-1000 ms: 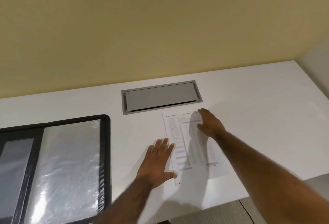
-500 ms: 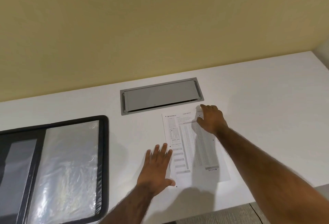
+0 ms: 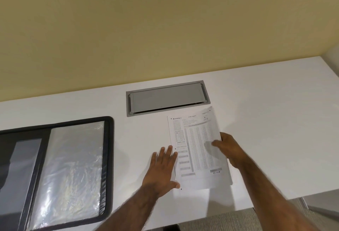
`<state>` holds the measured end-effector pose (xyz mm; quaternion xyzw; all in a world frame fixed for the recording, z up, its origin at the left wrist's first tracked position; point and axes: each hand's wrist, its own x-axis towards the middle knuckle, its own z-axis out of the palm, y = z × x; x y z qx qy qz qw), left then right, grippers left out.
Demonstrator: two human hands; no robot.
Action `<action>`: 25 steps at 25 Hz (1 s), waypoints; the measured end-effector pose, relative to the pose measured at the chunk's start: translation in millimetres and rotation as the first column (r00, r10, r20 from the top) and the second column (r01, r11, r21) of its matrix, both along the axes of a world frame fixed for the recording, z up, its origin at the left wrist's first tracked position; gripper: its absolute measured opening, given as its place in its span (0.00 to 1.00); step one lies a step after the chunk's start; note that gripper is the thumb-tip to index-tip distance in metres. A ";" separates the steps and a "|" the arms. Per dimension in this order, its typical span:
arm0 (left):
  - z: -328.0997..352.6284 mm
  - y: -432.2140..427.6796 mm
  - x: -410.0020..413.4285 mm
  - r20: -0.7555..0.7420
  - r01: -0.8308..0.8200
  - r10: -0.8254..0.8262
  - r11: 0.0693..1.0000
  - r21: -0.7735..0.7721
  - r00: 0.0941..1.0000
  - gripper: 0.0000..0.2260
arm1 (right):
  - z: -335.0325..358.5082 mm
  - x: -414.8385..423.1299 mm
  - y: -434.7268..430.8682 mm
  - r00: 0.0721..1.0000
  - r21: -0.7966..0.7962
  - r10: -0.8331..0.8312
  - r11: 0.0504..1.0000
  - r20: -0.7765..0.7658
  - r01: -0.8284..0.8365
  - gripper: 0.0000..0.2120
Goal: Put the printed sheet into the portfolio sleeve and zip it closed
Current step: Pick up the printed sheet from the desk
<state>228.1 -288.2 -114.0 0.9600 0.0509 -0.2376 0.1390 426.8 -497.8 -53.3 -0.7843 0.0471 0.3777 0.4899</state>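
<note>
Lifting the printed sheet (image 3: 197, 148): right hand (image 3: 229, 150) pinching its 3 o'clock edge, left hand (image 3: 163, 168) spread flat. Next, probably: carrying it toward 9 o'clock, to the portfolio sleeve (image 3: 73, 172).

white desk (image 3: 256, 102), printed sheet (image 3: 196, 150), open portfolio sleeve (image 3: 73, 172), grey cable hatch (image 3: 167, 98)

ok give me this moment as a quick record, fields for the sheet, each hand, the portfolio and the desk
sheet: printed sheet on the white desk, right edge raised
right hand: right hand pinching the sheet's right edge, thumb on top
left hand: left hand flat, fingers spread, on the sheet's left edge
portfolio: portfolio sleeve lying open at the left, clear pocket showing, apart from the sheet
desk fitting: closed grey cable hatch just beyond the sheet
</note>
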 end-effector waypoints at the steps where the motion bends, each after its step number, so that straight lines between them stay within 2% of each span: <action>1: 0.2 0.5 0.6 0.009 -0.003 0.003 1.000 -0.024 1.000 0.52 | -0.5 -6.8 0.6 0.999 -0.030 -0.010 0.999 0.032 0.011 0.13; 3: 9.8 1.4 5.2 0.075 -0.148 0.167 0.967 -0.207 0.983 0.51 | 6.1 -15.2 0.8 0.995 -0.001 -0.081 0.997 0.056 0.081 0.12; 4: 20.2 3.6 9.7 0.087 -0.297 0.355 0.873 -0.387 0.931 0.50 | 11.4 -17.3 -0.1 0.993 0.056 -0.107 0.993 0.051 0.104 0.11; 5: 29.9 8.0 16.3 0.023 -0.458 0.577 0.671 -0.583 0.817 0.50 | 17.1 -18.8 -1.5 0.992 0.123 -0.120 0.986 0.039 0.115 0.11; 6: 40.5 15.9 23.2 -0.121 -0.556 0.709 0.422 -0.716 0.694 0.50 | 23.8 -19.7 -2.2 0.992 0.181 -0.124 0.977 0.030 0.116 0.11; 7: 50.3 26.0 29.6 -0.256 -0.566 0.731 0.211 -0.797 0.632 0.47 | 31.3 -20.9 -2.4 0.992 0.239 -0.121 0.964 0.022 0.113 0.11; 8: 59.6 36.3 36.1 -0.360 -0.540 0.683 0.061 -0.839 0.636 0.38 | 38.0 -22.1 -1.6 0.993 0.300 -0.114 0.948 0.014 0.105 0.11; 9: 71.5 44.3 42.3 -0.415 -0.500 0.623 -0.043 -0.865 0.664 0.30 | 44.7 -23.3 0.6 0.994 0.357 -0.107 0.929 0.011 0.096 0.12; 10: 83.6 49.5 48.2 -0.424 -0.460 0.588 -0.097 -0.882 0.689 0.26 | 51.1 -24.3 4.3 0.995 0.398 -0.098 0.914 0.023 0.080 0.12; 11: 96.3 52.4 53.5 -0.418 -0.432 0.582 -0.125 -0.893 0.697 0.24 | 57.2 -25.3 8.6 0.995 0.421 -0.086 0.905 0.047 0.058 0.13; 13: 114.5 53.3 61.8 -0.360 -0.396 0.647 -0.096 -0.913 0.673 0.23 | 67.6 -26.4 17.7 0.992 0.433 -0.063 0.901 0.111 0.009 0.16; 15: 127.8 49.5 64.1 -0.254 -0.358 0.734 -0.015 -0.934 0.630 0.17 | 74.8 -28.4 25.7 0.983 0.435 -0.083 0.901 0.165 0.003 0.18; 18: 134.1 44.5 60.4 -0.105 -0.316 0.809 0.103 -0.943 0.578 0.09 | 76.2 -34.7 36.4 0.950 0.405 -0.203 0.910 0.237 0.093 0.16; 22: 129.4 40.8 53.6 -0.029 -0.290 0.819 0.170 -0.942 0.573 0.12 | 68.5 -41.4 47.4 0.917 0.366 -0.271 0.918 0.294 0.153 0.18; 25: 124.2 41.7 49.1 -0.051 -0.292 0.830 0.138 -0.947 0.555 0.14 | 66.9 -43.4 50.5 0.910 0.335 -0.258 0.931 0.325 0.144 0.19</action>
